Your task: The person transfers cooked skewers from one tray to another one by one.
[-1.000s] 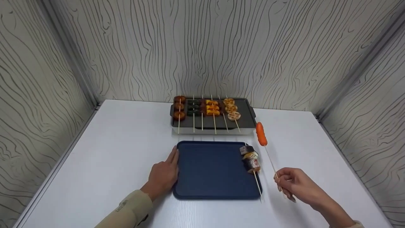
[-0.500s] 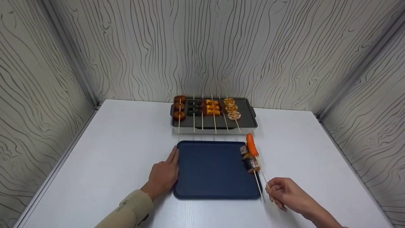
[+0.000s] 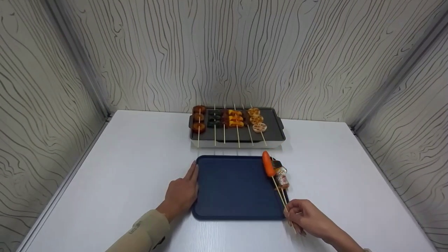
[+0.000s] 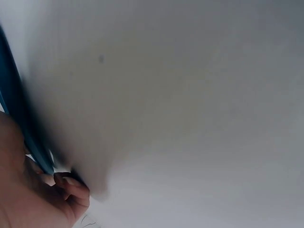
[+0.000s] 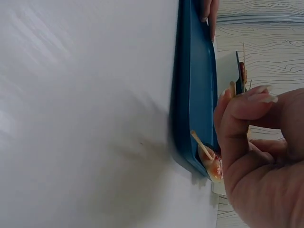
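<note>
Fingers (image 3: 190, 172) of the left hand (image 3: 181, 194) are lying nearly straight along the left edge of a blue tray (image 3: 231, 192), which is resting on the white table (image 3: 122, 175). Behind it, food skewers (image 3: 236, 124) are lying across a dark griddle (image 3: 274, 132). Over the tray's right side, an orange sausage (image 3: 268, 164) is slanting beside a chunky skewer (image 3: 281, 180); fingers of the right hand (image 3: 308, 217) are pinching the sausage's stick (image 3: 278, 191).

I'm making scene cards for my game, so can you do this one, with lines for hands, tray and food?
Left hand: touching the tray's left edge
Right hand: fingers pinching the sausage's stick
Tray: blue, on the table
Sausage: orange, over the tray's right side
Other skewer: along the tray's right edge
Grill: behind the tray, several skewers on top
</note>
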Tool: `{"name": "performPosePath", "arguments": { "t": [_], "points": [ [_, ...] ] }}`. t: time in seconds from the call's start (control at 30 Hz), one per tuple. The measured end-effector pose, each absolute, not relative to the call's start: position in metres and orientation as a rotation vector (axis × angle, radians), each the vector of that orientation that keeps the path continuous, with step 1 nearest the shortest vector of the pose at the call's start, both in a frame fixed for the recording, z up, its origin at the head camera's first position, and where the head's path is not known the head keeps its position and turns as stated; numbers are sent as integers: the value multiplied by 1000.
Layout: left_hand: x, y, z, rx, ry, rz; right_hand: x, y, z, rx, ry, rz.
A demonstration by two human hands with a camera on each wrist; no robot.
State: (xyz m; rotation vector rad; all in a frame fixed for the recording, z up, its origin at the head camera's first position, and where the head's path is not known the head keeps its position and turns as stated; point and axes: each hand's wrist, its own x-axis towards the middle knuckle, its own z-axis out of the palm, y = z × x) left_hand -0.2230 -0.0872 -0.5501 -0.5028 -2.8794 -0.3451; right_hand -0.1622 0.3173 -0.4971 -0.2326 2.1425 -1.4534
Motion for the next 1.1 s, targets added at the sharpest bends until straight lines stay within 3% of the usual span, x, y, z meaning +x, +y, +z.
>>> {"name": "performPosePath", "arguments": {
  "t": [1.1],
  "points": [
    [-224, -87, -552, -489, -2897, -302, -168, 297, -504, -267, 2427, -1199]
  ]
}}
